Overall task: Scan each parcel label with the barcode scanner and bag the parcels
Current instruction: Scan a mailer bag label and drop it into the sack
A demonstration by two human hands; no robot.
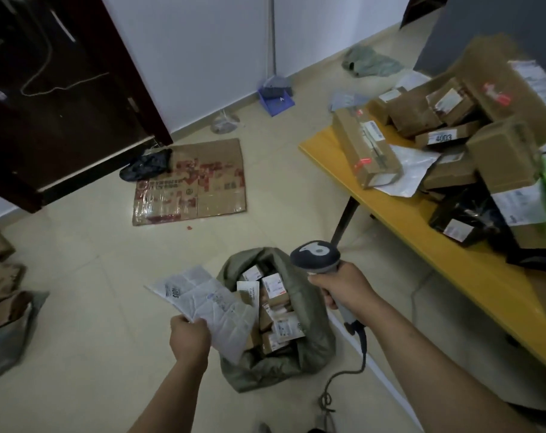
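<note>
- Clearly, the left hand [189,337] was closed on one corner of a flat white padded parcel with a printed label [209,307] and held it in the air, at the left edge of the sack's mouth.
- The right hand [343,289] gripped the handle of a grey handheld barcode scanner [315,253]; its dark cable [363,342] hung down to the floor.
- Both hands were apart, one at each side of an open olive-green fabric sack [309,307], which stood on the tiled floor.
- Small brown cardboard boxes with white labels [276,304] filled the sack.
- At the right, a yellow bench [399,220] carried a heap of brown cardboard parcels [421,110].
- Farther away, a flattened brown cardboard sheet [190,182] lay on the floor.
</note>
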